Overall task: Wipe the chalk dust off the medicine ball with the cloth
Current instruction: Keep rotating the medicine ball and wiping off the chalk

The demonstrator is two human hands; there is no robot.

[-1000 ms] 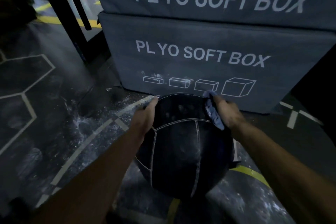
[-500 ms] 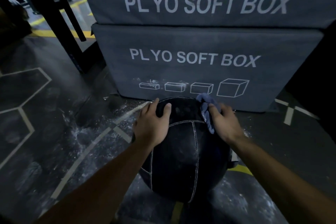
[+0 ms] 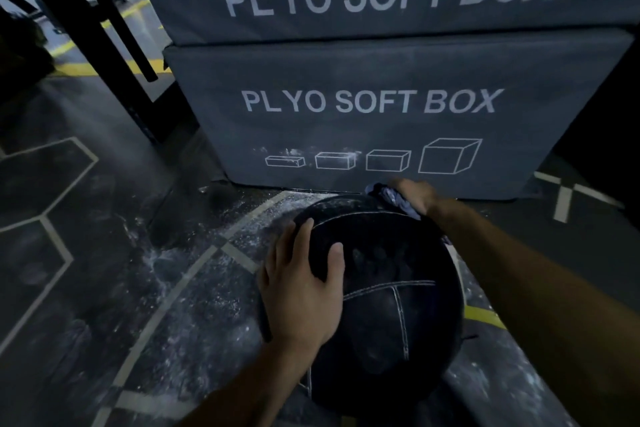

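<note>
The medicine ball [image 3: 381,291] is sitting on the chalk-speckled floor [image 3: 194,291], just in front of the plyo soft box [image 3: 374,107]. The left hand [image 3: 301,291] is lying flat on its near left side, fingers relaxed, steadying it. The right hand [image 3: 415,196] is clutching the bunched cloth [image 3: 389,196] in its grip and pressing it on the far top. The wiping step is under way; pale smudges are showing mid-ball, so the next stroke probably needs to sweep nearward across them.

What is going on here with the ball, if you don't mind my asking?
A person is wiping chalk dust off a black medicine ball on the gym floor. The left hand rests flat on the ball, steadying it, while the right hand grips a blue cloth against its far upper side. Pale smudges remain.
</note>
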